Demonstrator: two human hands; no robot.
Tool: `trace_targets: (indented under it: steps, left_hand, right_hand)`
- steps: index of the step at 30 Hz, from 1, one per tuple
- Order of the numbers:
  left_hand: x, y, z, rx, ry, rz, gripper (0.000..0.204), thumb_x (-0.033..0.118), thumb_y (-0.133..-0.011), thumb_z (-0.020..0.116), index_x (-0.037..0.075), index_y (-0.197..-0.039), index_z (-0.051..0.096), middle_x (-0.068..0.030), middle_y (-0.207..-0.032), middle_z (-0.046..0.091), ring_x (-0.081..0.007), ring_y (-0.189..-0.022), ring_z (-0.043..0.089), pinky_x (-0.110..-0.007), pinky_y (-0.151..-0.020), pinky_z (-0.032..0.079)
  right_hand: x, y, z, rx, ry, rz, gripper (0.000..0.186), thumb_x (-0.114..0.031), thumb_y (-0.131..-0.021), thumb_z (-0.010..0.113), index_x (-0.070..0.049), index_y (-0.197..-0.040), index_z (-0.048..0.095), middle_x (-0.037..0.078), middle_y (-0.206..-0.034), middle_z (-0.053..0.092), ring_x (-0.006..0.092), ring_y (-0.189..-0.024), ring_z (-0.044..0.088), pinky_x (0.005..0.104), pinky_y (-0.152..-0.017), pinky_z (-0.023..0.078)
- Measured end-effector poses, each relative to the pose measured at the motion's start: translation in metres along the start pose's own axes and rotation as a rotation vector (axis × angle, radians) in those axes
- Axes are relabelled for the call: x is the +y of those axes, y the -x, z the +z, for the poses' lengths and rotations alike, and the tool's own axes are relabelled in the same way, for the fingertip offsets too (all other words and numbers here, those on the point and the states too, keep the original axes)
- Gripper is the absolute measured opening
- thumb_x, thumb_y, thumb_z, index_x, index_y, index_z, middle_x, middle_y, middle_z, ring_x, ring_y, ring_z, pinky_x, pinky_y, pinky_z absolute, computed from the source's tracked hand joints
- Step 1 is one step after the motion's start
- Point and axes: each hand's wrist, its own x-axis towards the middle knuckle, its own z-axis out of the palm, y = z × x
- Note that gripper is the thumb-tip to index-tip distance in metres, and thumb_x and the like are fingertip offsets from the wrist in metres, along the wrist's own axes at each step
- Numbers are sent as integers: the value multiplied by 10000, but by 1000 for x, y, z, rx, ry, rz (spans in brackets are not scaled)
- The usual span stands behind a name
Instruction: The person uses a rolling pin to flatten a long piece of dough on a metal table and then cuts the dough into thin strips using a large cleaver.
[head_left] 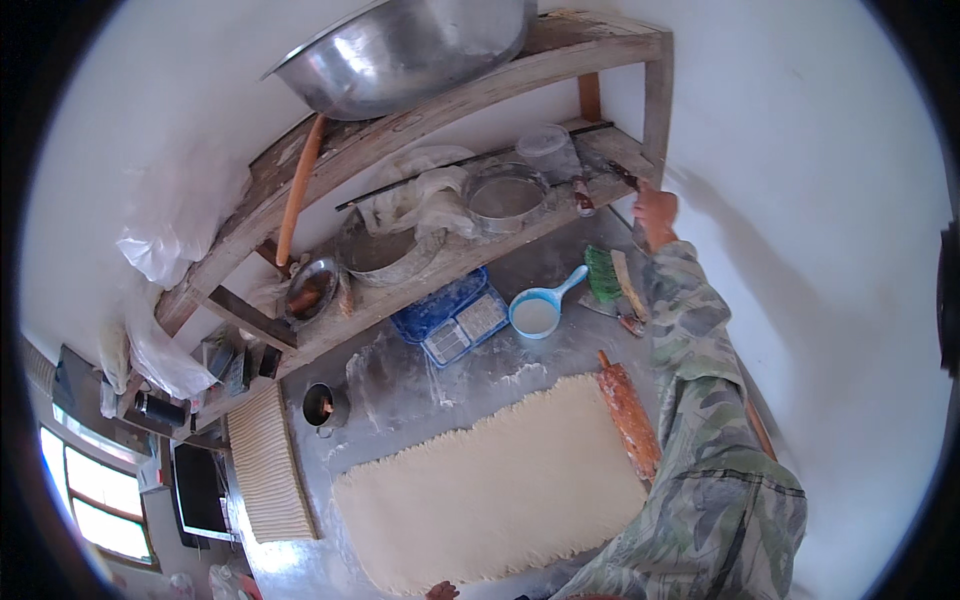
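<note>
My right hand (655, 213) reaches far to the right end of the lower wooden shelf. Its fingers close on a narrow, dark, handle-like thing (624, 176) lying at the shelf's end; its exact kind is unclear. Of my left hand (442, 591) only a small part shows at the lower edge, by the near side of the dough, its fingers mostly cut off. A wide, flat sheet of pale dough (490, 485) covers the near part of the metal table. Along its right side lies a floury wooden rolling pin (630, 422), partly behind my right sleeve.
On the table are a blue scale (462, 328), blue dipper (536, 318), green brush (603, 275), dark metal cup (323, 408) and ridged mat (268, 470). The shelf (420, 270) holds sieves (505, 197) and a clear tub (547, 150); a large steel basin (410, 55) sits above. A white wall (830, 260) borders the right.
</note>
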Motion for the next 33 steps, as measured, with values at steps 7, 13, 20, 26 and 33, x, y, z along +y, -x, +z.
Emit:
trace_targets:
  steps: [7, 13, 20, 26, 33]
  left_hand:
    - [4, 8, -9, 25, 23, -18, 489, 478, -915, 518, 72, -1173, 601, -123, -1092, 666, -315, -882, 673, -359, -581, 500]
    - [0, 4, -4, -80, 161, 0, 487, 485, -918, 511, 77, -1169, 600, -120, -1094, 665, -315, -896, 673, -367, -586, 504]
    - [-10, 27, 0, 227, -367, -63, 382, 349, -929, 528, 50, -1156, 603, -110, -1020, 689, -282, -839, 693, -363, -581, 511]
    - [-10, 43, 14, 248, -290, 49, 281, 237, -929, 563, 21, -1091, 639, -95, -911, 700, -244, -782, 702, -339, -582, 515]
    - [11, 45, 40, 244, -626, 456, 207, 166, -859, 566, 5, -908, 687, -94, -747, 693, -158, -705, 691, -290, -611, 540]
  right_hand:
    - [6, 4, 20, -163, -577, 222, 371, -226, -931, 621, 2, -1213, 540, 154, -1108, 640, 314, -895, 701, 389, -704, 542]
    - [-4, -24, 15, 88, -760, 200, 211, -125, -922, 607, -6, -1094, 571, 150, -1034, 665, 316, -816, 715, 380, -691, 555]
    - [-29, 18, -25, 191, -728, 117, 139, -62, -901, 628, 26, -1003, 595, 156, -933, 677, 310, -768, 723, 339, -618, 578]
    - [-23, 16, -64, 272, -839, 154, 179, -103, -914, 613, 47, -1009, 597, 148, -913, 674, 323, -764, 715, 353, -601, 546]
    - [-45, -1, -59, 183, 186, -514, 173, -132, -886, 676, 38, -883, 643, 138, -858, 678, 302, -710, 706, 358, -591, 563]
